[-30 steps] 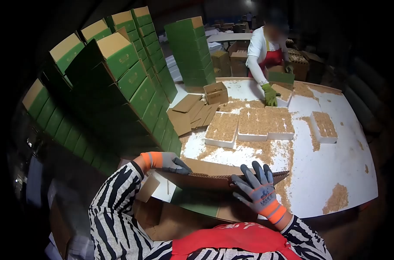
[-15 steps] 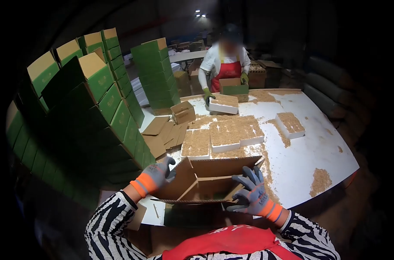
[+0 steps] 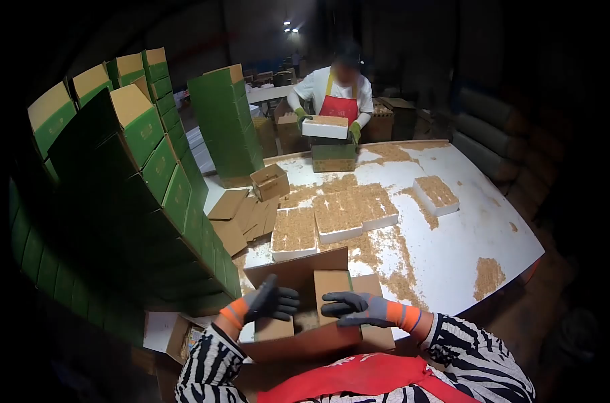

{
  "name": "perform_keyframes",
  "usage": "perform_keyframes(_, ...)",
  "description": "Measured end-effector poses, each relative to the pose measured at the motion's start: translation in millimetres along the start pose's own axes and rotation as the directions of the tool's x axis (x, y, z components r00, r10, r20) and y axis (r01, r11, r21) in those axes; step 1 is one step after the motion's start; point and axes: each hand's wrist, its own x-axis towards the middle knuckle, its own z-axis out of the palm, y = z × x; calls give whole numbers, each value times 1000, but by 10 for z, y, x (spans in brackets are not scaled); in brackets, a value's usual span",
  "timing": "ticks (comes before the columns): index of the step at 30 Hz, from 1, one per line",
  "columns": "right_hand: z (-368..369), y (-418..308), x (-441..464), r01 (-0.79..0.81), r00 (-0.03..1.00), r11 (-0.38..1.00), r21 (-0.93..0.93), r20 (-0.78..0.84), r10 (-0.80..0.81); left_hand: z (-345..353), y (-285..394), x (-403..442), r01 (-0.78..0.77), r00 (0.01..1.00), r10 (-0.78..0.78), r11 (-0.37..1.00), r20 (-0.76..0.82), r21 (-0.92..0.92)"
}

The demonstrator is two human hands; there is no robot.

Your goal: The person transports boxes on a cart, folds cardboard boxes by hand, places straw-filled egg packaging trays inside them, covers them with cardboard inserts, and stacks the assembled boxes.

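An open cardboard box (image 3: 301, 346) stands at the near table edge in front of me, some flaps spread outward. My left hand (image 3: 272, 300), in a grey and orange work glove, hovers over its left side with fingers stretched out. My right hand (image 3: 362, 310), gloved alike, has its fingers extended over the right part of the box, near an upright inner flap (image 3: 333, 289). Whether the fingers touch the cardboard I cannot tell. The inside of the box is partly hidden. Beyond it, several white foam trays (image 3: 295, 254) are covered in brown crumbly material.
Tall stacks of green boxes (image 3: 160, 161) rise on the left. Flat cardboard pieces (image 3: 241, 221) and a small carton (image 3: 270, 181) lie beside them. Across the white table (image 3: 483, 225), a co-worker (image 3: 338, 91) holds a foam tray (image 3: 325, 127) above a green box (image 3: 334, 158).
The box before me has turned and its flaps now stick out. Both hands have shifted to above its opening. The co-worker has lifted a foam tray over the green box.
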Motion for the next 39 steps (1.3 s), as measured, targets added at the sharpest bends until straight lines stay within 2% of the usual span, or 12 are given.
perform_keyframes(3, -163, 567, 91, -29, 904, 875, -483, -386, -183, -48, 60, -502, -313, 919, 269, 943, -289, -117)
perform_keyframes(4, 6, 477, 90, -146, 887, 811, -567, -438, -147, -75, -135, -367, -481, 700, 664, 711, -263, 513)
perform_keyframes(9, 142, -609, 312, 42, 813, -130, -991, 109, -572, 728, -392, -226, 261, 482, 680, 491, -553, 831)
perform_keyframes(12, -114, -625, 578, -81, 744, -16, -997, -49, -667, 734, -488, -125, -126, 86, 779, 627, -621, 769)
perform_keyframes(16, -60, -6, 124, 144, 936, 154, -977, 83, -343, 487, -465, -227, 61, -428, 750, 581, -504, 812)
perform_keyframes(19, -159, 118, -159, 153, 915, 830, -536, -241, -324, 399, -517, -280, 273, 340, 296, 877, -893, 395)
perform_keyframes(21, -419, 213, 26, 142, 673, 989, -49, -727, -133, 604, -277, -282, 480, 312, 440, 691, -842, 539)
perform_keyframes(25, -1359, 945, 83, -415, 769, 799, 435, -301, 563, 981, 102, -553, 393, 285, 805, 398, -521, 829)
perform_keyframes(27, -1303, 606, -43, -7, 978, 928, -373, -198, -72, 1027, 117, -561, 267, 40, 980, 176, -193, 947)
perform_keyframes(29, -1005, -77, 116, 7, 976, 958, 286, -209, 55, 831, -35, -322, -509, -218, 810, 382, -545, 771)
perform_keyframes(33, -592, -371, -109, 246, 838, 532, -810, -98, -537, -477, -1331, 128, -778, 583, 626, 246, -518, -578)
perform_keyframes(39, -456, 260, -355, 215, 975, 609, -764, 133, -178, -158, -1037, 8, -531, 669, 450, 846, -592, 42)
